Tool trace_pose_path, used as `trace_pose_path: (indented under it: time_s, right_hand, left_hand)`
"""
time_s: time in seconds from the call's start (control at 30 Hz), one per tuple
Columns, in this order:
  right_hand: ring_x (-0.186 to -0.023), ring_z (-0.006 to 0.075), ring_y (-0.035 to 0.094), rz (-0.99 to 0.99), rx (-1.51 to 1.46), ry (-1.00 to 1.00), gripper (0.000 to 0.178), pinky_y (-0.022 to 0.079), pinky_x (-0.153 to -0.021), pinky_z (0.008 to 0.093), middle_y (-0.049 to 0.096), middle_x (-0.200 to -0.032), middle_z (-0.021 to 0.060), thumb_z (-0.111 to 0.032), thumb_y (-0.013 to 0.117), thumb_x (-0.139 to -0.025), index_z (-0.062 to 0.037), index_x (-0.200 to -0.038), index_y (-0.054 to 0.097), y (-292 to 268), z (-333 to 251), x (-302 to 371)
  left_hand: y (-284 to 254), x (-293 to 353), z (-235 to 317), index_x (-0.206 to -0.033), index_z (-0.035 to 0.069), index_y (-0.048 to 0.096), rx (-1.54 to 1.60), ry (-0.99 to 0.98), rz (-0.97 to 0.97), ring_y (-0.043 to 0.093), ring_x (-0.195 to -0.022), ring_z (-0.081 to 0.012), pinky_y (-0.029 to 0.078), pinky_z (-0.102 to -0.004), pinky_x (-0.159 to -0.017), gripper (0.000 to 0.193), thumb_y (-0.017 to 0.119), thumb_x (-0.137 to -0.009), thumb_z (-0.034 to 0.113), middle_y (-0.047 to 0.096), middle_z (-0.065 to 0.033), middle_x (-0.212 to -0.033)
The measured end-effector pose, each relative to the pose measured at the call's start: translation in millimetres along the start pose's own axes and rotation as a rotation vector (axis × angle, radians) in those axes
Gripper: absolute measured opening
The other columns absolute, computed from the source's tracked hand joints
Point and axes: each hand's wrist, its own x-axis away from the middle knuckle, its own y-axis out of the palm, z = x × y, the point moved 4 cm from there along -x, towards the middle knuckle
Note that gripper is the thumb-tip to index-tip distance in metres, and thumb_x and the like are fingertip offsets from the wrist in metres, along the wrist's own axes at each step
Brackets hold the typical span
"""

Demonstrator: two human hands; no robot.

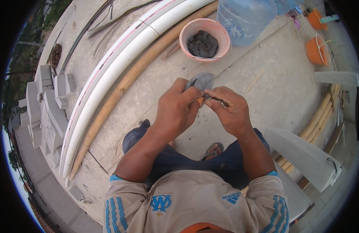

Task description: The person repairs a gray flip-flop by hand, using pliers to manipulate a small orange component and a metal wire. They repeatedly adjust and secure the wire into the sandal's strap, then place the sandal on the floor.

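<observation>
Both hands meet in front of my knees, close together. My left hand (175, 105) is closed around a grey, rounded, flat-looking piece (204, 80), whose kind I cannot make out. A small orange part (200, 101) shows between the hands, below the grey piece. My right hand (229, 110) is closed in a pinch against the lower edge of the grey piece. A small dark bit shows at its fingertips, too small to name. Beyond the hands stands a pinkish bucket (184, 38) with dark crumpled sheeting (203, 44) in it, strewn with thin bits.
White pipes (109, 68) and a bamboo pole (121, 88) curve along the left. Grey blocks (51, 112) are piled farther left. A clear blue water jug (245, 23) stands beside the bucket. Orange buckets (316, 50), bamboo poles (321, 112) and a concrete piece (300, 153) lie right.
</observation>
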Motion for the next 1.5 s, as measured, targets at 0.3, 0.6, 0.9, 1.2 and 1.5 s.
trace_pose_path:
  time_s: [0.3,0.6,0.9,1.2,1.5]
  right_hand:
    - [-0.081,0.0102,0.065,-0.042,-0.325,0.377,0.023,0.052,-0.07,0.0244,0.07,-0.095,0.0092,-0.014,0.076,-0.089,0.0025,-0.103,0.07,-3.3,7.3,7.2]
    - [-0.089,0.0136,0.067,-0.108,-0.294,0.118,0.017,0.055,-0.077,0.0272,0.071,-0.098,0.0103,-0.002,0.074,-0.088,0.0017,-0.104,0.07,-6.4,-1.0,5.4]
    - [-0.088,0.0139,0.066,-0.077,-0.27,0.133,0.016,0.055,-0.075,0.029,0.07,-0.097,0.0093,-0.005,0.072,-0.09,-0.001,-0.105,0.071,-11.3,-7.7,6.8]
    - [-0.086,0.0265,0.066,0.051,0.306,-0.214,0.02,0.054,-0.07,0.0344,0.064,-0.092,0.0119,-0.002,0.072,-0.083,-0.0029,-0.103,0.068,-4.2,-19.3,2.7]
    - [-0.081,0.0322,0.063,-0.132,0.056,0.085,0.015,0.051,-0.071,0.0389,0.063,-0.086,0.0135,-0.007,0.068,-0.088,-0.0015,-0.1,0.063,-19.2,-8.3,-0.7]
  left_hand:
    - [-2.0,0.3,-1.5,-0.098,0.009,0.069,-0.016,0.118,0.014,0.065,-0.083,-0.0307,0.052,-0.0376,-0.068,0.024,0.075,-0.077,-0.001,0.062,-0.0136,-0.095]
    - [-6.5,4.5,-0.3,-0.103,0.011,0.07,0.058,0.172,-0.027,0.066,-0.087,-0.0297,0.052,-0.0359,-0.07,0.034,0.077,-0.073,-0.003,0.063,-0.0127,-0.099]
    - [-11.7,4.8,3.2,-0.103,0.01,0.07,0.062,0.213,-0.009,0.066,-0.087,-0.0274,0.053,-0.0349,-0.072,0.035,0.073,-0.073,-0.008,0.064,-0.0115,-0.096]
    - [-8.8,-0.7,-15.6,-0.101,0.006,0.068,0.298,0.081,-0.056,0.061,-0.079,-0.025,0.048,-0.0336,-0.068,0.023,0.068,-0.079,-0.001,0.06,-0.0108,-0.09]
    - [-5.4,-1.4,-28.7,-0.101,0.004,0.067,0.367,-0.026,-0.089,0.06,-0.082,-0.0191,0.047,-0.0304,-0.071,0.018,0.069,-0.083,0.003,0.061,-0.0086,-0.091]
